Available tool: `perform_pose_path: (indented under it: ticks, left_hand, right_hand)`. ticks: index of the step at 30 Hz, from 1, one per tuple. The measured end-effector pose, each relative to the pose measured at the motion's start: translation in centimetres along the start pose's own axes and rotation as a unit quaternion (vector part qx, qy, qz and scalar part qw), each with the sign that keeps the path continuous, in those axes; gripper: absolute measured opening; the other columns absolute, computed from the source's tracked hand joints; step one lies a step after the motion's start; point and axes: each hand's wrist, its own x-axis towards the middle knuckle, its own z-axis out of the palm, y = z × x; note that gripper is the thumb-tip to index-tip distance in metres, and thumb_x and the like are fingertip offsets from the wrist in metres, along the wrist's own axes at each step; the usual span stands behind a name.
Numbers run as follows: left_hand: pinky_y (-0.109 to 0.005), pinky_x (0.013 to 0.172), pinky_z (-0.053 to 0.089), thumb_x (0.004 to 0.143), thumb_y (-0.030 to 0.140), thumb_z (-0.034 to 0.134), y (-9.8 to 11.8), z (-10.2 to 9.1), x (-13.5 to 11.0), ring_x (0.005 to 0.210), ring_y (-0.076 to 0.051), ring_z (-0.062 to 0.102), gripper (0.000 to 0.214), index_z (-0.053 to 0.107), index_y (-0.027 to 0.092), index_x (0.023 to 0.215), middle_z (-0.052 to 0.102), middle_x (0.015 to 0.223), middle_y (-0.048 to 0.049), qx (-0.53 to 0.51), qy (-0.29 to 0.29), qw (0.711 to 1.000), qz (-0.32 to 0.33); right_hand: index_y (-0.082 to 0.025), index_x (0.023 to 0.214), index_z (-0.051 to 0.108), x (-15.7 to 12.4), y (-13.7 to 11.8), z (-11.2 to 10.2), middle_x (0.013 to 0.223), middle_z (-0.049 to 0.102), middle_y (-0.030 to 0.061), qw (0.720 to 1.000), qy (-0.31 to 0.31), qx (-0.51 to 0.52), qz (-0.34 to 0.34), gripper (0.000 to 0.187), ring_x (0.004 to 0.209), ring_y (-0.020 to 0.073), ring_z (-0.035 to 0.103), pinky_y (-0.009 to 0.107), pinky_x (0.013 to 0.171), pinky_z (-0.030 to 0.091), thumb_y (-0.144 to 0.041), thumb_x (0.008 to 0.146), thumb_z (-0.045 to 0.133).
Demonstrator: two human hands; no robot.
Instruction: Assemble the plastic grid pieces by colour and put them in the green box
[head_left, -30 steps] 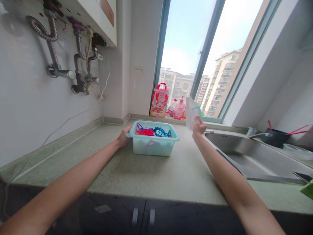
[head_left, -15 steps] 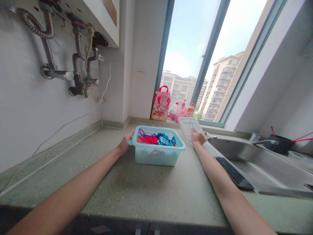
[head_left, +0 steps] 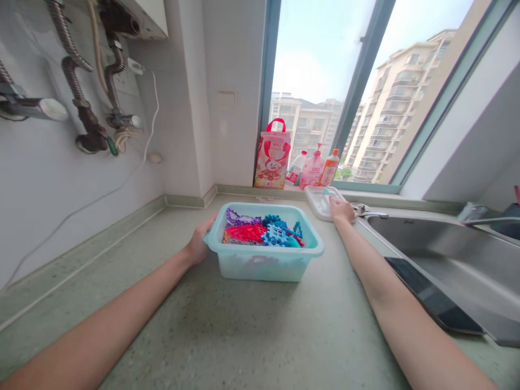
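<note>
The right hand is lowering the clear lid, held upright in the air a second ago, flat onto the counter beneath its fingertips.

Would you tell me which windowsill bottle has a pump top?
The pink bottle, standing between the pale bottle and the orange-capped bottle; only it shows a pump spout.
</note>
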Motion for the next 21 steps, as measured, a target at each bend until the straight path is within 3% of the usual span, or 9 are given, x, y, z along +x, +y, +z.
perform_pose_path:
  ticks: [3, 6, 9, 15, 18, 21]
  left_hand:
    - [-0.044, 0.082, 0.062, 0.079, 0.041, 0.071, -0.1, 0.0, 0.0, 0.101, -0.038, 0.074, 0.043, 0.078, 0.022, 0.117, 0.079, 0.089, -0.0062, -0.003, -0.006, 1.0, 0.0]
    - [-0.045, 0.083, 0.062, 0.081, 0.04, 0.069, -0.2, -0.1, 0.0, 0.1, -0.036, 0.075, 0.043, 0.077, 0.022, 0.119, 0.08, 0.091, -0.007, -0.019, -0.017, 1.0, 0.002]
    - [-0.045, 0.085, 0.061, 0.082, 0.04, 0.067, -0.1, 0.1, 0.0, 0.098, -0.034, 0.075, 0.041, 0.077, 0.021, 0.118, 0.08, 0.093, -0.0079, -0.032, -0.031, 0.999, 0.004]
    - [-0.042, 0.075, 0.059, 0.076, 0.037, 0.067, 0.5, 0.6, -0.2, 0.083, -0.031, 0.072, 0.029, 0.077, 0.02, 0.097, 0.074, 0.073, -0.0056, -0.012, -0.001, 1.0, 0.026]
    - [-0.041, 0.072, 0.058, 0.071, 0.037, 0.068, 0.7, 0.8, -0.2, 0.079, -0.031, 0.07, 0.021, 0.072, 0.02, 0.082, 0.068, 0.064, -0.0052, -0.018, 0.01, 1.0, 0.024]
    - [-0.04, 0.073, 0.058, 0.07, 0.037, 0.069, 0.7, 0.9, -0.2, 0.081, -0.032, 0.07, 0.017, 0.068, 0.021, 0.073, 0.067, 0.064, -0.0051, -0.017, 0.013, 1.0, 0.022]
  right_hand:
    - [-0.021, 0.087, 0.085, -0.2, -0.3, 0.0, 0.096, 0.078, 0.0223, 1.0, 0.005, -0.004, 0.001, 0.043, 0.102, 0.0346, 0.064, 0.059, 0.098, 0.038, -0.061, 0.089, 0.07]
    - [-0.016, 0.114, 0.083, -1.3, -1.4, -0.4, 0.131, 0.072, 0.0277, 0.999, 0.033, -0.002, -0.001, 0.05, 0.122, 0.0395, 0.059, 0.06, 0.105, 0.037, -0.056, 0.095, 0.06]
    - [-0.014, 0.134, 0.074, -3.0, -2.4, -1.0, 0.149, 0.062, 0.0236, 0.998, 0.049, 0.002, -0.038, 0.053, 0.134, 0.0376, 0.053, 0.056, 0.114, 0.034, -0.047, 0.098, 0.052]
    - [-0.015, 0.136, 0.07, -7.8, -4.0, -3.6, 0.145, 0.065, 0.02, 0.97, -0.056, -0.051, -0.231, 0.047, 0.132, 0.0355, 0.056, 0.051, 0.113, 0.04, -0.037, 0.099, 0.052]
    - [-0.016, 0.138, 0.068, -11.2, -4.4, -6.3, 0.139, 0.069, 0.0205, 0.951, -0.112, -0.044, -0.286, 0.046, 0.126, 0.0356, 0.061, 0.051, 0.109, 0.045, -0.034, 0.098, 0.056]
    - [-0.02, 0.139, 0.067, -15.0, -4.5, -9.6, 0.134, 0.072, 0.017, 0.921, -0.179, 0.032, -0.344, 0.044, 0.126, 0.034, 0.063, 0.052, 0.113, 0.045, -0.034, 0.099, 0.054]
